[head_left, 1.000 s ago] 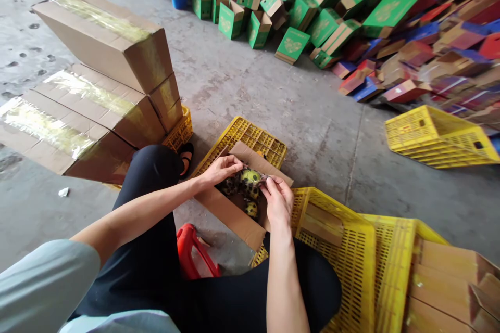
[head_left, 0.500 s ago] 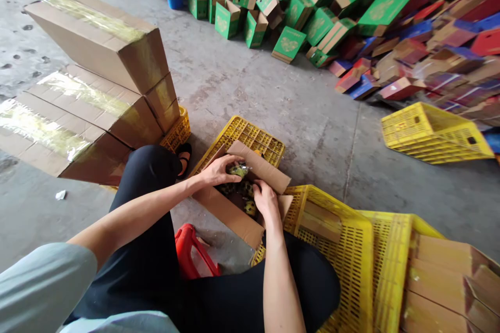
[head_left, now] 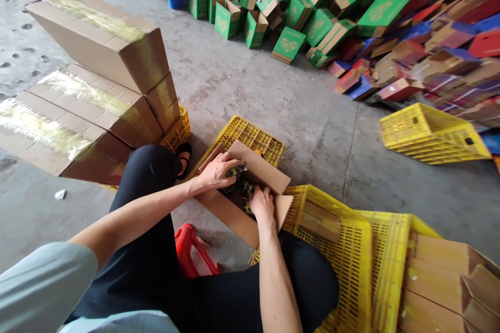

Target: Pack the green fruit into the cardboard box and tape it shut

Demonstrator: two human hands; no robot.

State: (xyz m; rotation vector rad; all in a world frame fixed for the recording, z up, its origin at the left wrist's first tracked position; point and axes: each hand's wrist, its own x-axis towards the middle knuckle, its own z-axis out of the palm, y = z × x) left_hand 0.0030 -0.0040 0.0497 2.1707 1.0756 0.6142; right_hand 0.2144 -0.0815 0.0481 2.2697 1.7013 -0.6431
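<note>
An open cardboard box [head_left: 228,217] stands in front of my knees, its flaps folded outward. Inside lie several dark, yellow-green mottled pieces [head_left: 244,187], too small and shadowed to identify. At the box's far left part, my left hand [head_left: 217,170] is closed round a greenish piece with a shiny clear wrapper [head_left: 236,169]. My right hand [head_left: 262,203] reaches into the near right end, fingers bent down among the pieces. Its fingertips are hidden, so what it grips cannot be made out.
The box rests on a yellow plastic crate [head_left: 255,138]. Taped cartons [head_left: 97,47] are stacked at left. More yellow crates [head_left: 344,250] and folded cardboard [head_left: 433,265] stand at right. A red stool [head_left: 191,250] is below me. Green boxes [head_left: 289,41] lie heaped across the floor.
My left hand has shifted slightly left and down with the wrapped piece. My right hand has moved a little toward me and left, its fingers now deeper among the pieces.
</note>
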